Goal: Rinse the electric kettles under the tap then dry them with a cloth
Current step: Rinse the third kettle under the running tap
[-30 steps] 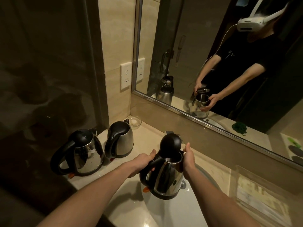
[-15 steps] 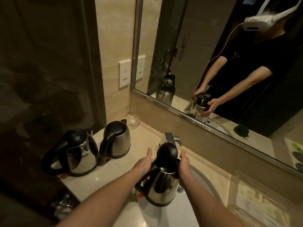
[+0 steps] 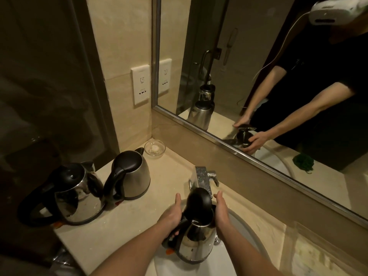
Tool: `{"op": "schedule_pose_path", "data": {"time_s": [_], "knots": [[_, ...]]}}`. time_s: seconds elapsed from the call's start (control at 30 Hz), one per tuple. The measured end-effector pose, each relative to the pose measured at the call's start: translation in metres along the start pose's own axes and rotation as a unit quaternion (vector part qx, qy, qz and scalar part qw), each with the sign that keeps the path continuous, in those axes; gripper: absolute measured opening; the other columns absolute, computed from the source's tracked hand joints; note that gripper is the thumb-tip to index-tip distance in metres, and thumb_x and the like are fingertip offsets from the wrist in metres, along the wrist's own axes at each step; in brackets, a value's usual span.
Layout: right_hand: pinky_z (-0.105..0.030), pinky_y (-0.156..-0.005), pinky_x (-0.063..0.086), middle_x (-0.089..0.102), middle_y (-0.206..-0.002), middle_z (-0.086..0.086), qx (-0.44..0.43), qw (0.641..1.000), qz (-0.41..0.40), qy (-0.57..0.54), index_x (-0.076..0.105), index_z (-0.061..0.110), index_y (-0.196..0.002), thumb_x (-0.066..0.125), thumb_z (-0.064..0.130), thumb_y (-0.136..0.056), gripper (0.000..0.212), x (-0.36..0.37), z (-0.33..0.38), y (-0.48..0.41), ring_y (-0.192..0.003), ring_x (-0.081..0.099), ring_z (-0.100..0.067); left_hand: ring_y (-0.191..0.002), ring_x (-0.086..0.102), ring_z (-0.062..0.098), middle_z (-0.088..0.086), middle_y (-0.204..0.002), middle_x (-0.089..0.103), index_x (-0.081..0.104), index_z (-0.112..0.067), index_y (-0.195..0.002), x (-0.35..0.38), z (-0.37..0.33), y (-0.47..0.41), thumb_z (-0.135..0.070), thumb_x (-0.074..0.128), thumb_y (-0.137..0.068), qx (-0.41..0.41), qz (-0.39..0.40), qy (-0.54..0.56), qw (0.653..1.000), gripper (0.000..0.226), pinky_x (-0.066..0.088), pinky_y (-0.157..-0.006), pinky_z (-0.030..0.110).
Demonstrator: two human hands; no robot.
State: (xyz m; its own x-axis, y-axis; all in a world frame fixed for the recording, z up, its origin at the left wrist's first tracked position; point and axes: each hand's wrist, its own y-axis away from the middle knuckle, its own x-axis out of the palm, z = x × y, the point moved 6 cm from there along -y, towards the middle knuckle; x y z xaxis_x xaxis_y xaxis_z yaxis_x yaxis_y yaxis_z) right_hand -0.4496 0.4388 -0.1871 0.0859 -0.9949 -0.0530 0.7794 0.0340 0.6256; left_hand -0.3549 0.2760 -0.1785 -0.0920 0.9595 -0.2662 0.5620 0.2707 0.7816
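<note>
Three rounded steel kettles are before us. We hold one, a mirror-bright steel kettle (image 3: 197,242) with a glossy black plastic lid, over the smooth white oval basin (image 3: 249,232), just below the square chrome tap (image 3: 203,176). Our left hand (image 3: 170,216) wraps its fingers round the black handle; our right hand (image 3: 221,214) clasps the body's right side. The kettle stands upright, long axis vertical, handle pointing left and toward us, its domed lid hinged up and hiding the spout. On the beige stone counter (image 3: 119,226) to the left, a shiny steel kettle with a thick black loop handle (image 3: 79,196) and a brushed steel kettle (image 3: 135,176) stand upright just beside each other. Compared with a second ago, our kettle sits lower over the basin, and the tap, then covered by the lid, now shows above it; both grips are unchanged
</note>
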Motion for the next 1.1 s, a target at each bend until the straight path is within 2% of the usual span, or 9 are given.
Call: {"op": "schedule_pose_path", "data": {"time_s": [0.13,0.27,0.37,0.47,0.53,0.6,0.7,0.8,1.1], "knots": [[-0.062,-0.103,0.042,0.056,-0.137,-0.018,-0.008,0.999,0.031,0.000,0.053,0.031,-0.135,0.025,0.078,-0.089,0.072,0.005,0.004,-0.025,-0.123,0.055,-0.039,-0.067,0.063,0.026,0.016,-0.095,0.073,0.053,-0.037,-0.143,0.004,-0.008,-0.018,-0.090,-0.001,-0.076,0.003,-0.009,0.021,1.000,0.101,0.056,-0.067,0.035],[-0.064,-0.105,0.039,0.058,-0.136,-0.014,-0.021,0.999,0.043,0.008,0.063,0.052,-0.110,0.031,0.098,-0.061,0.075,0.013,0.007,-0.043,-0.125,0.054,-0.037,-0.083,0.068,0.030,0.015,-0.094,0.072,0.063,-0.026,-0.134,0.002,-0.013,-0.026,-0.091,-0.002,-0.074,-0.013,-0.025,0.028,0.999,0.110,0.057,-0.077,0.035],[-0.064,-0.107,0.036,0.057,-0.139,-0.010,-0.045,0.998,0.044,0.009,0.063,0.060,-0.106,0.031,0.106,-0.047,0.081,0.012,0.001,-0.064,-0.127,0.052,-0.036,-0.072,0.064,0.025,0.008,-0.071,0.063,0.064,-0.013,-0.132,0.004,-0.015,-0.028,-0.086,-0.001,-0.082,-0.019,-0.023,0.038,0.999,0.110,0.053,-0.064,0.032],[-0.058,-0.109,0.037,0.059,-0.137,-0.008,-0.061,0.997,0.041,0.013,0.063,0.061,-0.104,0.032,0.106,-0.045,0.081,0.011,0.003,-0.073,-0.126,0.054,-0.032,-0.081,0.068,0.028,0.016,-0.082,0.070,0.068,-0.014,-0.123,0.008,-0.014,-0.038,-0.088,-0.002,-0.080,-0.020,-0.017,0.051,0.998,0.110,0.047,-0.057,0.030],[-0.057,-0.109,0.038,0.060,-0.135,-0.008,-0.067,0.997,0.042,0.023,0.062,0.059,-0.107,0.032,0.106,-0.047,0.082,0.013,0.006,-0.071,-0.125,0.055,-0.032,-0.094,0.072,0.031,0.020,-0.094,0.074,0.071,-0.016,-0.108,0.008,-0.013,-0.044,-0.092,-0.003,-0.076,-0.016,-0.011,0.053,0.998,0.110,0.047,-0.059,0.029],[-0.058,-0.109,0.038,0.060,-0.135,-0.008,-0.069,0.996,0.046,0.029,0.061,0.060,-0.107,0.030,0.106,-0.049,0.081,0.011,0.006,-0.071,-0.125,0.055,-0.032,-0.087,0.070,0.030,0.018,-0.080,0.068,0.067,-0.010,-0.096,0.007,-0.014,-0.046,-0.091,-0.001,-0.076,-0.011,-0.013,0.064,0.998,0.108,0.049,-0.063,0.030],[-0.057,-0.110,0.036,0.057,-0.138,-0.009,-0.065,0.996,0.051,0.027,0.060,0.059,-0.113,0.030,0.104,-0.052,0.082,0.010,0.009,-0.064,-0.126,0.054,-0.031,-0.090,0.069,0.033,0.014,-0.078,0.062,0.067,-0.007,-0.100,0.008,-0.017,-0.050,-0.089,-0.002,-0.078,-0.004,-0.009,0.072,0.997,0.109,0.049,-0.062,0.028],[-0.057,-0.112,0.034,0.052,-0.144,-0.007,-0.068,0.996,0.042,0.027,0.056,0.047,-0.130,0.027,0.091,-0.067,0.082,0.009,0.018,-0.053,-0.131,0.048,-0.030,-0.072,0.061,0.029,0.009,-0.058,0.053,0.052,-0.011,-0.067,0.008,-0.018,-0.049,-0.090,-0.001,-0.078,0.003,-0.015,0.079,0.997,0.095,0.055,-0.079,0.038],[-0.056,-0.115,0.028,0.043,-0.151,-0.003,-0.084,0.995,0.042,0.032,0.052,0.036,-0.139,0.025,0.064,-0.099,0.056,-0.001,0.026,-0.056,-0.139,0.038,-0.029,-0.051,0.050,0.022,0.004,-0.048,0.047,0.052,-0.017,-0.073,0.014,-0.022,-0.045,-0.087,0.002,-0.081,0.010,-0.008,0.099,0.995,0.086,0.050,-0.068,0.034]]}}
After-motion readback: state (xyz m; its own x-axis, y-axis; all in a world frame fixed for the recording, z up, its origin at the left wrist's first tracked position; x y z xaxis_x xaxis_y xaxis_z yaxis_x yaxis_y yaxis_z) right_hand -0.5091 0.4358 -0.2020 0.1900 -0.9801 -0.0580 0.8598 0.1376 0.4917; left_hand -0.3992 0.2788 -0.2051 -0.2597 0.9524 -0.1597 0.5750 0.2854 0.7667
